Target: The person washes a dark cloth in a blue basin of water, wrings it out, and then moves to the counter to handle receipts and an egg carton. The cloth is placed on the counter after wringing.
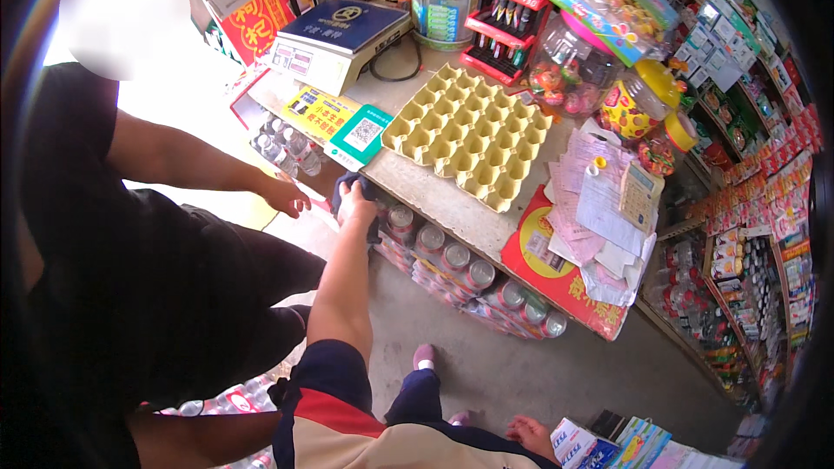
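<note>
My left hand [356, 204] reaches forward to the near left corner of the counter, its fingers closed on a dark cloth [345, 190]. My right hand [529, 435] hangs low near the bottom edge beside some boxes, its fingers loosely curled; whether it holds anything cannot be told. On the counter [430, 198] lies an empty yellow egg tray [470, 133]. Left of it are a green payment-code card [362, 137] and a yellow printed sign [320, 116]. A digital price scale [345, 39] with a blue plate stands behind them.
Another person [163, 260] in dark clothes stands close on the left, one hand near the counter corner. Packs of drink cans [456, 256] sit below the counter's edge. Papers [596, 189], a calculator [640, 195] and candy jars [573, 65] are at right. Cartons [580, 446] stand low right.
</note>
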